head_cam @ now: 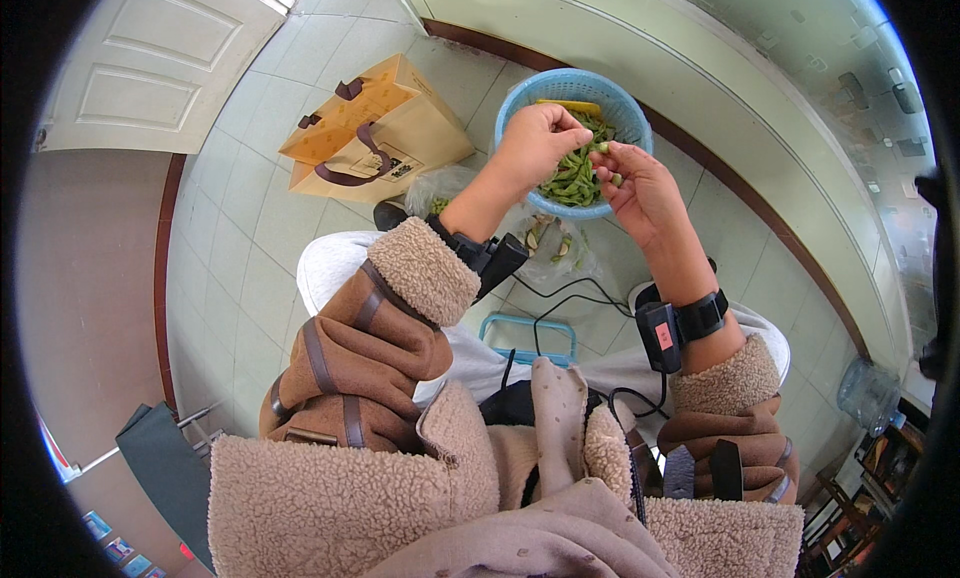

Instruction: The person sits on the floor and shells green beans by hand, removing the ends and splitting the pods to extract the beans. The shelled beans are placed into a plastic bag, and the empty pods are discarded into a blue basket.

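Over a blue plastic basket [637, 113] of green bean pods [574, 180], my two hands are close together. My right hand [637, 184] pinches a small green pod piece [604, 148] between thumb and finger, with another green piece [616, 180] against its curled fingers. My left hand [541, 143] has its thumb and forefinger pressed together beside it; whether anything is between them is too small to tell. A yellow object [574, 106] lies in the basket behind the pods. Scraps [561, 248] rest on a clear plastic bag below the basket.
A paper gift bag [435, 139] with dark ribbon handles stands on the tiled floor to the left. A clear bag with green bits [439, 203] is beside my left forearm. Black cables [577, 297] run between my legs near a blue frame [529, 319]. A low wall rises behind the basket.
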{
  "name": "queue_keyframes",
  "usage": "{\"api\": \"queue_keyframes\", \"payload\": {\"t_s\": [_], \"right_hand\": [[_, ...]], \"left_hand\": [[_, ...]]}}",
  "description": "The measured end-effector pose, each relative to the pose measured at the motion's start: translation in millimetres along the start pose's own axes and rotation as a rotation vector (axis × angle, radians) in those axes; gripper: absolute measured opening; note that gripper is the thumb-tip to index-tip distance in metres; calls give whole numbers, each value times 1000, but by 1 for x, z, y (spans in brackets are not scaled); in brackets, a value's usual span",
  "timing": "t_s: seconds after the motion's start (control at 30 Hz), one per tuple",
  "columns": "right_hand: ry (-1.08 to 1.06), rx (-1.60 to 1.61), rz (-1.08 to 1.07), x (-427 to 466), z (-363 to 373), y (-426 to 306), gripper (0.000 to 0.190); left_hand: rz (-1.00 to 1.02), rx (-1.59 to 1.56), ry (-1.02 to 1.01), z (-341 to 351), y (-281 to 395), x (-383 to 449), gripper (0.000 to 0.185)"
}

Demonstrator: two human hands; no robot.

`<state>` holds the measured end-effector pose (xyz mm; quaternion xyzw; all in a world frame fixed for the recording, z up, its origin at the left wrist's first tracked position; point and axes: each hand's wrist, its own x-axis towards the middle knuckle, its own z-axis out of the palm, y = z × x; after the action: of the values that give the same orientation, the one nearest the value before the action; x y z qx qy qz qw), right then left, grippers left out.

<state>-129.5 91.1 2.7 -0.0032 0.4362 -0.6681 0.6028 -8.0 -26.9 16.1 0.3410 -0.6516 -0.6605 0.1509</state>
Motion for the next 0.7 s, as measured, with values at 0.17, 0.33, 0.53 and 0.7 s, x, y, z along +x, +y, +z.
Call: {"api": "queue_keyframes", "payload": {"t_s": [0.17,0.33,0.53,0.7], "right_hand": [[13,-17,20,0,2,1,17],[37,2,84,1,4,3,18],[141,-66,172,5,1,12,16],[241,-233,259,16,-3,48,11]], "left_hand": [[-71,95,28,-5,-7,4,14],[16,73,56,-6,-12,4,13],[-189,-142,-1,-23,5,-7,21],[-254,-413,9,-38,14,-18,25]]}}
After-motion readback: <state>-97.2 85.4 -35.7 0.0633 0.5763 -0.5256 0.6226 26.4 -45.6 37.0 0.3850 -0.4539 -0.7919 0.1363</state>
